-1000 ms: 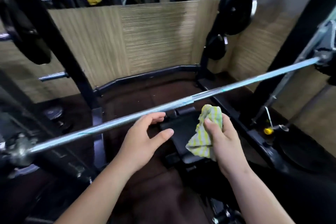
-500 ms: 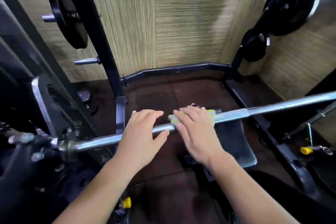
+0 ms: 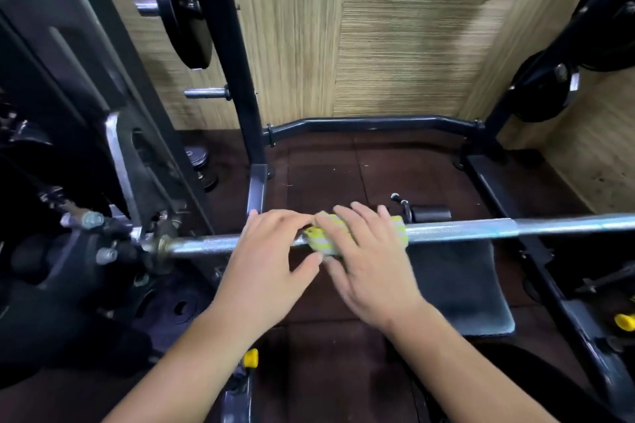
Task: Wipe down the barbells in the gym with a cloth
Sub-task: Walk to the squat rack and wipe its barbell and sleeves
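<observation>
A steel barbell (image 3: 498, 229) runs across the view, resting in the rack at the left end. A yellow-and-white striped cloth (image 3: 321, 242) is wrapped over the bar near its middle. My right hand (image 3: 371, 261) lies on top of the cloth and presses it around the bar, fingers curled over the far side. My left hand (image 3: 271, 257) grips the bare bar just to the left of the cloth, thumb touching the cloth's edge. Most of the cloth is hidden under my right hand.
A black bench pad (image 3: 457, 288) sits under the bar. Black rack uprights (image 3: 240, 79) stand left and right, with weight plates (image 3: 185, 10) hung on pegs. A striped wooden wall (image 3: 395, 45) closes the back. A yellow clip (image 3: 251, 358) sits low near the frame.
My right hand brought the cloth from below up onto the bar and closed over it. My left hand closed on the bar. The view swung left toward the rack end.
</observation>
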